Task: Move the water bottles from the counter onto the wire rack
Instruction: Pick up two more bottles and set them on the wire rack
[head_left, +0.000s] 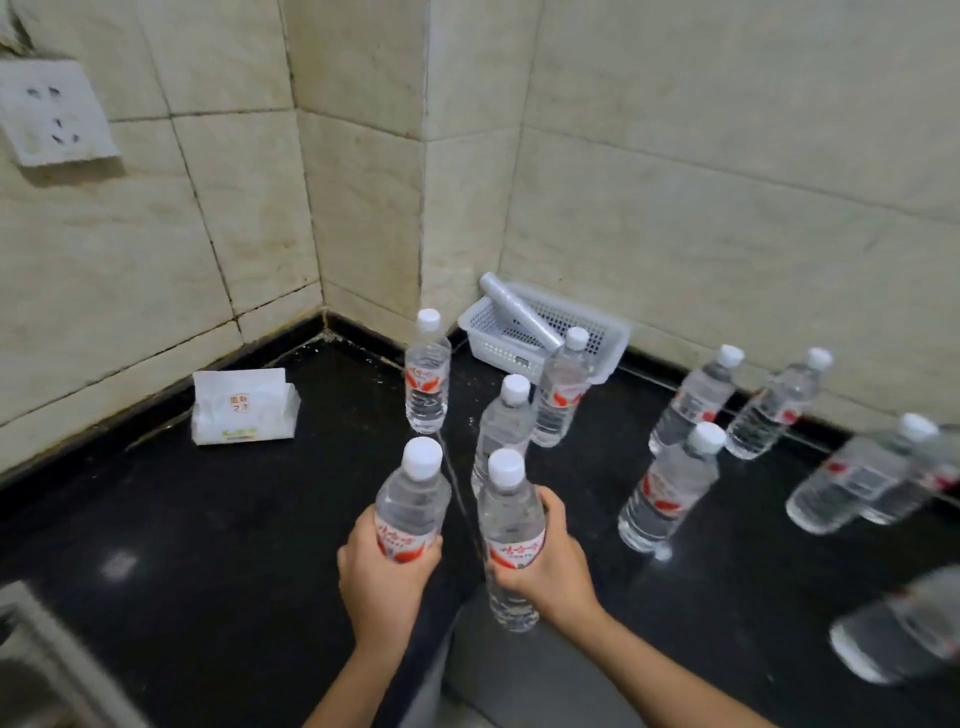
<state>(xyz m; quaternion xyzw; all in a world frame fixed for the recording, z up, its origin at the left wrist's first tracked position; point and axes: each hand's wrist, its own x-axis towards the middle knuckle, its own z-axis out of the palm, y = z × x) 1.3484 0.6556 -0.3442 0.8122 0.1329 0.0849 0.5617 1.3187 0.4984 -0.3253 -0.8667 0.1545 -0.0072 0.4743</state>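
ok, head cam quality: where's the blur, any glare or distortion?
Head view: right-edge bottles smeared by blur; held bottles, left hand and right hand sharp; wall tiles bow from the wide lens; dull glare patch on the counter, lower left.

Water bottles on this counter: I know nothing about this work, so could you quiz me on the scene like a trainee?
1. True or false: the left hand grips one bottle and the right hand grips a second bottle.
2. What lies in the white basket? A a roll; B a sponge; C a cup.
3. What colour are the bottle caps?
Key: 1 true; 2 A; 3 white.
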